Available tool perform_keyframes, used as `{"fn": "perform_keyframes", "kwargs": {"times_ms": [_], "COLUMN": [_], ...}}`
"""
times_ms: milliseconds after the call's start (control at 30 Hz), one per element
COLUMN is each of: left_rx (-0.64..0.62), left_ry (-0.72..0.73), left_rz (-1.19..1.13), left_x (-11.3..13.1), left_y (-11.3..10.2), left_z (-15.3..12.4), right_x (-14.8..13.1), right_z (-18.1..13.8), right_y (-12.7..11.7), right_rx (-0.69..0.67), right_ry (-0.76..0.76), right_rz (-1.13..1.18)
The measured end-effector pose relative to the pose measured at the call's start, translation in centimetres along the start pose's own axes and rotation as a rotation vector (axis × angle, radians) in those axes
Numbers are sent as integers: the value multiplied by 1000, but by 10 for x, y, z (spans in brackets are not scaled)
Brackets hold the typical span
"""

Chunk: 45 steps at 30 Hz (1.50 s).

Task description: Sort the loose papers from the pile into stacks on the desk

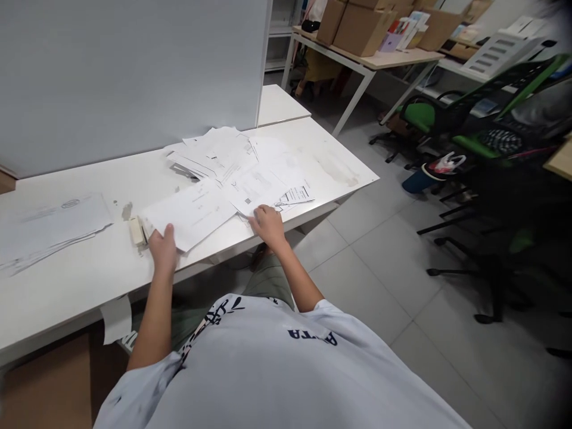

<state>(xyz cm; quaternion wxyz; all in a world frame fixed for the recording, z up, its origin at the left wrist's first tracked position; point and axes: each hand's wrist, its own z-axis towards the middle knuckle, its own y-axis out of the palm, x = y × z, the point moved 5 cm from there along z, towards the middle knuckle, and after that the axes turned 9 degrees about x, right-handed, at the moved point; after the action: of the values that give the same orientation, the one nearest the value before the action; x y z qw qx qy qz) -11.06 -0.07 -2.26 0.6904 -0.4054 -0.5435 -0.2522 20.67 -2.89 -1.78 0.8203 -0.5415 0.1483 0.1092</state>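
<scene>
On the white tabletop [138, 179], a paper sheet [196, 208] lies along the near edge, in front of a loose paper pile [223, 149]. The left hand [163, 250] grasps its left end between thumb and fingers; the right hand [267, 226] has bent fingers at the pile's near edge, any pinch there being indeterminable. Grip lightly to prevent creasing, and keep the sheet clear of the apparent stapler [136, 231].

Both bare forearms are stretched out front, kinda angled toward each other. Left hand [163, 250] has its thumb sticking forward, clamped down; right hand [267, 225] is pretty much knuckles-up, fingers loosely curled.
</scene>
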Motion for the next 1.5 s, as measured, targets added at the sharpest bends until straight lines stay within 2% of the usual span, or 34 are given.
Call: {"fn": "perform_keyframes", "kwargs": {"times_ms": [100,233,333,533,633,667,733,800,900,967,1067,1167,1267,1333,1400,1500], "left_rx": [-11,13,6,-95,-117,-127,-145,-162,-179,-193,-201,-139,-18,45,87,142], "left_ry": [-34,-75,-76,-106,-105,-103,-102,-97,-73,-41,10,30,72,103,110,126], "left_rz": [17,-13,-10,48,81,85,76,61,29,30,107,132,108,75,16,-111], "left_x": [-21,-42,-46,-44,-46,-47,-48,-46,-38,-29,-15,-6,-6,-11,-20,-31], "left_y": [-31,-58,-61,-53,-56,-56,-58,-58,-54,-51,-50,-65,-90,-100,-100,-86], "left_z": [-10,-16,-13,-9,-10,-11,-13,-14,-15,-16,-20,-19,-13,-9,-8,-15], "right_x": [-4,-5,-4,1,-6,-13,-39,-77,-140,-175,-201,-188,-140,-111,-97,-96], "right_z": [2,1,-2,-8,-12,-13,-16,-22,-39,-55,-73,-65,-31,-9,5,8], "right_y": [1,-5,-11,-18,-29,-34,-41,-37,-8,14,31,25,9,4,11,36], "right_rx": [-59,-33,-12,-90,7,81,215,246,83,-36,-137,-86,158,248,181,-61], "right_ry": [-54,-65,-28,155,222,197,50,-165,-470,-620,-718,-598,-259,-85,-17,83], "right_rz": [-87,-97,29,523,624,629,615,575,454,376,413,599,707,764,904,1182]}}
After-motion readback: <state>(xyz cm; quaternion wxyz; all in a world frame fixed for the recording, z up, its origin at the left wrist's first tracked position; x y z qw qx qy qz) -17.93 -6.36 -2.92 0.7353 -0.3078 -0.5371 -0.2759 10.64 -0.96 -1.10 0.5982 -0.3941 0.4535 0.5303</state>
